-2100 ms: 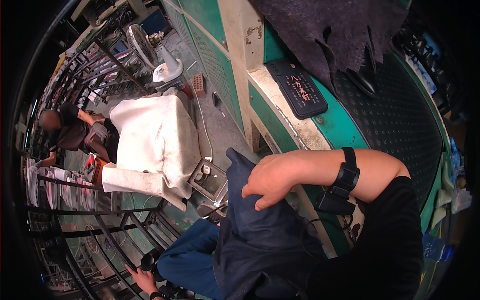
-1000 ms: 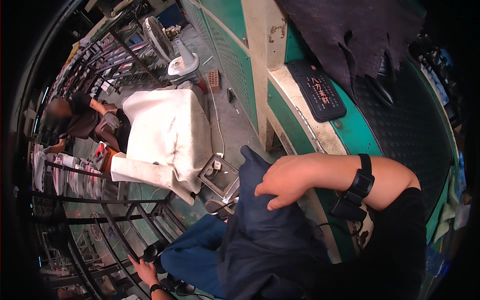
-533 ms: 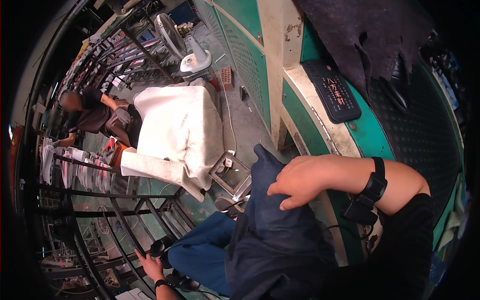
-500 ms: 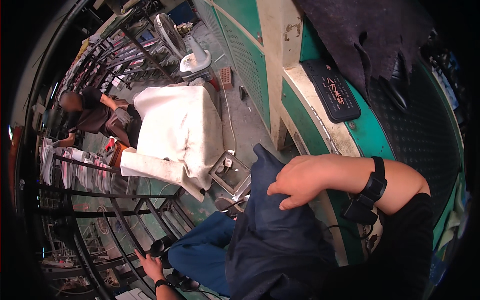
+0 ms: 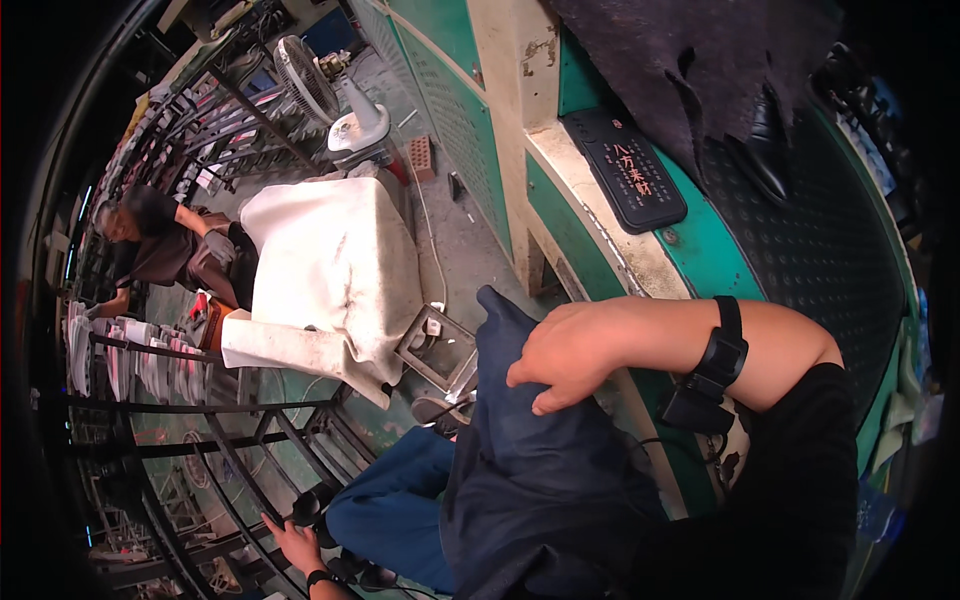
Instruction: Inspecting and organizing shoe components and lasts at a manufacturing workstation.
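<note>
My right hand (image 5: 568,352) lies over the dark blue apron (image 5: 540,465) at my raised knee, palm down. Its fingers are loosely bent and apart, with nothing visible in them. A black strap with a small box (image 5: 705,390) sits around that wrist. Low on the left, my left hand (image 5: 296,546) rests at a bar of the black metal rack (image 5: 250,478). Its forefinger is stretched out and the thumb stands apart; the other fingers are partly hidden. Blue trousers (image 5: 395,505) show between the two arms.
To the right stands a green and cream machine (image 5: 705,258) bearing a black mat (image 5: 628,175), a dark ragged cloth (image 5: 690,70) and a black shoe (image 5: 758,160). Ahead are a white-draped block (image 5: 335,265), a metal frame (image 5: 437,347) and a fan (image 5: 305,80). A gloved co-worker (image 5: 170,245) bends by racks at left.
The whole view has shifted, with most surroundings now slightly further left. My right hand stays on the apron and my left hand at the rack. The co-worker's head has turned.
</note>
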`<state>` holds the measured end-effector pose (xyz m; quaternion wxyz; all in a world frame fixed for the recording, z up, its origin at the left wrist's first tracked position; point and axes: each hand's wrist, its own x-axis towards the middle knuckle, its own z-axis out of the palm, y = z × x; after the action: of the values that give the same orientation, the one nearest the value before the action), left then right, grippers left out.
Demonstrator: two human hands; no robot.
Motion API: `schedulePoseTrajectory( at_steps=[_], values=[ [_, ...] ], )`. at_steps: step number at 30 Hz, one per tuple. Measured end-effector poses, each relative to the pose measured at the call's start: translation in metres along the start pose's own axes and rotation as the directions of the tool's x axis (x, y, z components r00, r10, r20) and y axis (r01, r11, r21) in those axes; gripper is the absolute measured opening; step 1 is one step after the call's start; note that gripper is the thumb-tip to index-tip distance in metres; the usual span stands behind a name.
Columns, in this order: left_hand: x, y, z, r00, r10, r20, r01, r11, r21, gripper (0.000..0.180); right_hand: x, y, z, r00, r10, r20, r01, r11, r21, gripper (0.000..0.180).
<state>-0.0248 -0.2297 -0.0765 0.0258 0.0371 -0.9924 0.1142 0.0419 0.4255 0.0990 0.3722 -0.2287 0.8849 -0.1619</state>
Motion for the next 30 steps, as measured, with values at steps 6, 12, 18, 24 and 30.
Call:
schedulePoseTrajectory(
  at_steps=[6,12,18,24,30],
  values=[
    [0.0,-0.003,0.002,0.999,0.029,-0.019,-0.03,0.999,-0.021,0.032,0.001,0.001,0.002,1.0,0.001,-0.012,-0.001,1.0,-0.005,0.056],
    [-0.001,0.011,-0.009,1.0,-0.017,-0.001,0.017,1.0,0.005,0.03,0.001,0.001,0.002,1.0,0.01,-0.01,-0.01,1.0,0.0,0.056],
    [-0.001,0.002,-0.001,1.0,0.002,-0.025,-0.002,1.0,0.008,0.028,-0.001,0.0,0.0,1.0,0.007,-0.014,-0.007,1.0,0.003,0.055],
    [0.0,0.01,-0.008,0.998,-0.056,0.027,0.055,0.998,0.034,0.029,0.0,-0.001,0.001,1.0,0.013,-0.01,-0.013,1.0,-0.001,0.056],
    [0.001,0.004,-0.002,1.0,-0.023,0.006,0.023,0.999,0.049,0.031,0.0,0.001,0.001,1.0,0.011,-0.015,-0.011,1.0,-0.004,0.056]
  ],
)
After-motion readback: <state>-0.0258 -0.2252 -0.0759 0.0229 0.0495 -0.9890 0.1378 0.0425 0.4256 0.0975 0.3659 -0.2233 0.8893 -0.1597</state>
